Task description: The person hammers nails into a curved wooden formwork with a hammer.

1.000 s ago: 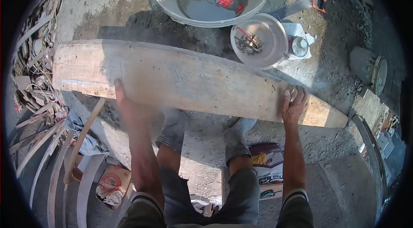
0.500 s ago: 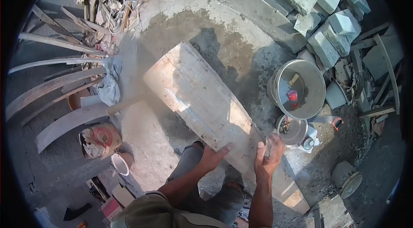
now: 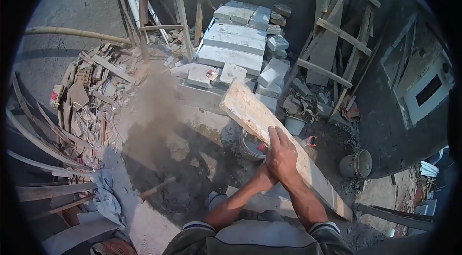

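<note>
Right hand (image 3: 283,156) lies flat on the tilted board (image 3: 309,164), apparently steadying it; left hand (image 3: 262,179) — beside the board, partly hidden — grip indeterminable.

The person wore a dark grey-green shirt (image 3: 260,249) with pale grey cloth (image 3: 264,234) across the front. Its left sleeve (image 3: 188,244) and right sleeve (image 3: 333,241) were short and dark, each ending in a light trim with a thin darker stripe. The left hand (image 3: 263,178) and right hand (image 3: 282,158) were bare, as were the forearms (image 3: 308,203). Something greyish covered one foot (image 3: 216,200), too small to make out.
</note>
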